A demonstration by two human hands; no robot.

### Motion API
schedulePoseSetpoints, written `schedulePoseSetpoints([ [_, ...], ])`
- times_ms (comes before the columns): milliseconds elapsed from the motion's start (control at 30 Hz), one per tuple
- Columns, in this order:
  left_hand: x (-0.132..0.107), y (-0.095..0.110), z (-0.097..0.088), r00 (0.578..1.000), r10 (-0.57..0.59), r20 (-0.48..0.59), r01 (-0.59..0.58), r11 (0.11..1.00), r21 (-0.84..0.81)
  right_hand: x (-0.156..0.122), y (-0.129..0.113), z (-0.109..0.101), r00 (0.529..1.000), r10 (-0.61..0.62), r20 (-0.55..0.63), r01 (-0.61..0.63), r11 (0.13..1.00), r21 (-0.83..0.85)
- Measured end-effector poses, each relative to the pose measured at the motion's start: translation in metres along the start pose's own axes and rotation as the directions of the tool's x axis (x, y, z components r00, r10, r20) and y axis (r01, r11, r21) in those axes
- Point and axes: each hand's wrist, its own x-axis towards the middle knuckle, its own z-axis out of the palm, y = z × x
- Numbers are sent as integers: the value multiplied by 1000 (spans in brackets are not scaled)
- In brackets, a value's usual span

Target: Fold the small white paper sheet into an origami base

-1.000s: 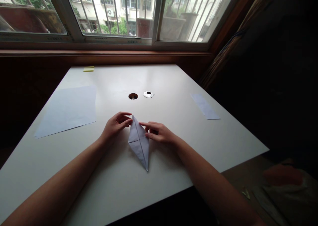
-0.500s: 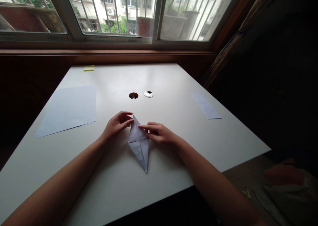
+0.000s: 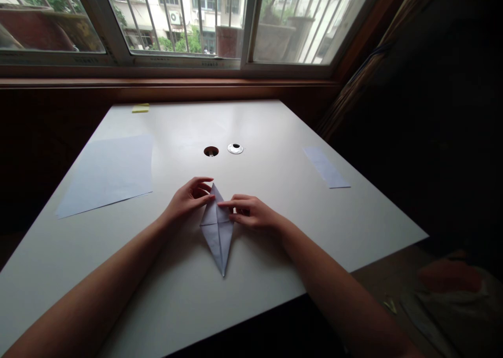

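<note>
A white sheet folded into a long diamond, the folded paper, lies between my hands with one point toward me. Creases cross at its middle. My left hand pinches its upper left edge near the far tip, thumb on top. From the right, my right hand grips the right edge, with the index finger resting on the upper face and the thumb by the right corner. The undersides of the paper and some fingertips are hidden.
On the white table lie a large paper sheet at left, a paper strip at right and a yellow sticky pad at the far edge. A round hole has its metal cover beside it.
The folded paper has turned slightly, its near point swinging left and a little toward me. My left thumb has slid a bit right and down on it. The right hand has barely moved.
</note>
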Motion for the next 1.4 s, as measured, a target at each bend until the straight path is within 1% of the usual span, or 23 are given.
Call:
schedulePoseSetpoints([
  [200,1,2,0,1000,-17,-1,17,996,-91,1,-4,0,1000,-9,-3,9,1000,20],
  [333,0,9,2,999,-46,-14,45,997,-68,1,-5,0,999,-35,12,34,999,42],
  [500,0,15,2,999,-47,-15,46,998,-32,3,-8,0,996,-70,58,65,994,86],
  [600,0,14,2,999,-55,2,55,998,-24,4,-8,0,994,-80,80,72,992,100],
  [733,0,9,1,999,-35,0,35,997,-63,3,-5,0,994,-68,81,58,992,113],
  [800,-1,7,1,1000,-21,-11,20,996,-82,2,-4,2,998,-23,55,15,991,136],
  [900,-3,6,1,998,-9,-63,2,994,-110,2,-3,4,994,104,-15,-98,968,229],
  [1000,-4,5,3,988,0,-154,-26,986,-165,3,-4,6,974,211,-76,-180,937,301],
  [1133,-4,5,5,974,-3,-228,-45,978,-204,5,-5,5,948,304,-99,-264,918,295],
  [1233,-4,5,6,972,-15,-234,-33,979,-201,6,-6,4,937,327,-124,-275,908,315],
  [1400,-3,5,4,982,-17,-188,-18,983,-183,6,-5,4,923,350,-158,-285,901,326],
])
